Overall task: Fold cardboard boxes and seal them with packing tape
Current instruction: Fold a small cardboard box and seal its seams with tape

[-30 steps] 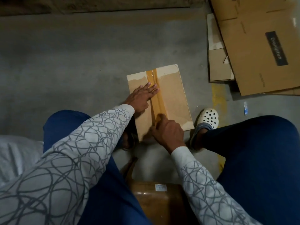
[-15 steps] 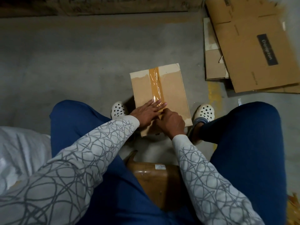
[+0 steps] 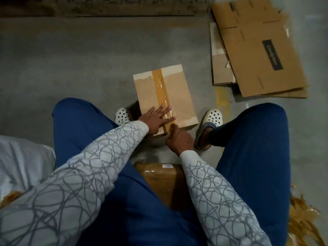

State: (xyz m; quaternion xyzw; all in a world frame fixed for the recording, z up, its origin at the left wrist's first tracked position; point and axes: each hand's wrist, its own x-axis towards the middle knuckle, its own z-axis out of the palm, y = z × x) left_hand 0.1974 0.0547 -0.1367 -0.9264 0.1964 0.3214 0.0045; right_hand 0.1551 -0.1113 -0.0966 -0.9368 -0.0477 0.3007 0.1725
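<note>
A small closed cardboard box (image 3: pixel 179 96) lies on the concrete floor between my feet. A strip of brown packing tape (image 3: pixel 160 86) runs along its middle seam from the far edge to the near edge. My left hand (image 3: pixel 154 118) lies flat with straight fingers, pressing the tape down near the box's near end. My right hand (image 3: pixel 179 139) is curled at the near edge, pinching the tape where it leaves the box top. Whatever roll it holds is hidden under the fingers.
Flattened cardboard boxes (image 3: pixel 257 55) lie stacked at the far right. A brown taped package (image 3: pixel 159 178) sits between my legs. White clogs (image 3: pixel 213 116) flank the box. A wooden pallet (image 3: pixel 124 6) runs along the far side. Crumpled tape scraps (image 3: pixel 301 219) lie at the lower right.
My left hand has slid along the tape from the box's middle to its near end. My right hand has drawn back to the near edge.
</note>
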